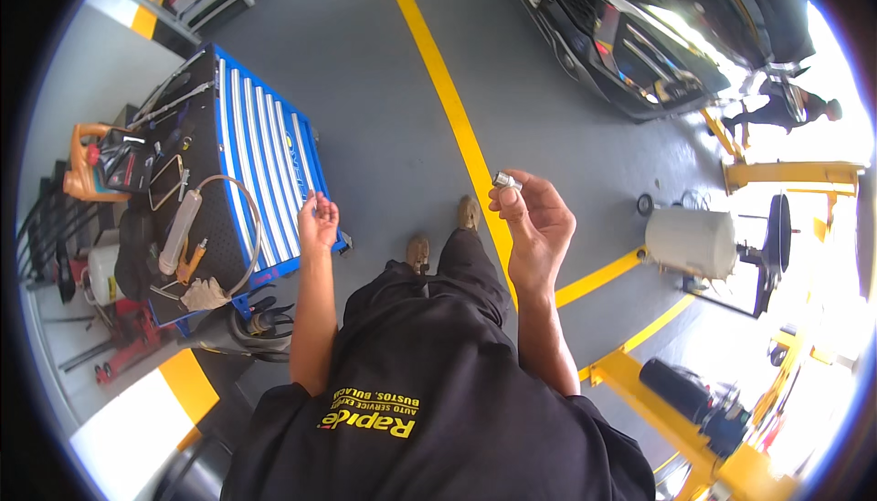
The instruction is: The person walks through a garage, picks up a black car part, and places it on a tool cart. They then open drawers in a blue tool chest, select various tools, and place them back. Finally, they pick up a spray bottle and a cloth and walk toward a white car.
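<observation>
Pinched between the thumb and fingers of my right hand [537,220] is a small silver metal socket [505,181], held up over the yellow floor line. My left hand [318,220] is raised with loosely curled fingers apart and nothing visible in them. It is nearest to the front of a blue tool cabinet [265,163], which has silver drawer fronts. On the cabinet's black top lie a work lamp [181,232] with a looped cable, an orange-handled tool [192,262], a phone [166,183], a glove [205,295] and a long ratchet-like bar [174,104].
A black car [630,35] stands at the far right. On the right are a white tank [690,242], yellow lift parts [795,175] and a motor unit [699,405]. An orange container [87,163] is beyond the cabinet's left side. Another person [786,108] is near the car.
</observation>
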Available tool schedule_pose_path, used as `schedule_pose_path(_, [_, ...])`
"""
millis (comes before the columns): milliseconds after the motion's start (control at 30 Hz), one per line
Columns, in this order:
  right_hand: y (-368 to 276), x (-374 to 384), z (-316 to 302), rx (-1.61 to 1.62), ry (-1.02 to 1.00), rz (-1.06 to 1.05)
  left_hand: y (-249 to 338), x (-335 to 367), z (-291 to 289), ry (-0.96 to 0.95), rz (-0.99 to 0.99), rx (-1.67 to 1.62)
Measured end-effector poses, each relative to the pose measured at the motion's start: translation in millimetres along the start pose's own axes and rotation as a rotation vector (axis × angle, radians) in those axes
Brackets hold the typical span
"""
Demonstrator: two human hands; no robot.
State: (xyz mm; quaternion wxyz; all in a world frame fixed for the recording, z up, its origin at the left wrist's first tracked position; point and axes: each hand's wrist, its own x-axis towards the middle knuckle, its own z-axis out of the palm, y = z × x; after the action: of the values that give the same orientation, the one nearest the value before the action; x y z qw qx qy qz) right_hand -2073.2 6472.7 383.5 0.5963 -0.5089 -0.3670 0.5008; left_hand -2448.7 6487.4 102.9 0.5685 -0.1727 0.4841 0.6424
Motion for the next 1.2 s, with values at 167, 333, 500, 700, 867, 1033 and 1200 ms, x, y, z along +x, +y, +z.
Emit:
schedule_pose_path(167, [-6.0,93.8,2.8,-0.049,-0.117,0.021,36.2,45.6,-9.4,0.046,0.24,-0.429])
schedule_pose_path(333, [-9.5,194.5,21.8,-0.294,-0.31,-0.269,53.4,42.4,8.3,0.129,0.501,-0.646])
schedule_pose_path(500, [-10.3,271.3,77.4,-0.275,-0.48,-0.222,65.9,71.8,-18.1,0.032,0.593,-0.603])
schedule_pose_path(700, [42.1,318.0,178.3,-0.24,-0.691,-0.084,81.5,73.5,35.4,0.1,0.835,-0.869])
schedule_pose_path(867, [61.2,324.0,285.6,-0.391,-0.986,-0.062,83.8,78.4,76.9,0.31,0.961,-0.996])
schedule_pose_path(1033, [71.3,333.2,368.9,-0.434,-1.239,-0.246,84.9,80.3,89.4,0.396,1.01,-1.132])
schedule_pose_path(1200, [92.2,354.1,427.6,-0.475,-1.413,-0.249,59.7,78.3,97.3,0.499,0.964,-1.114])
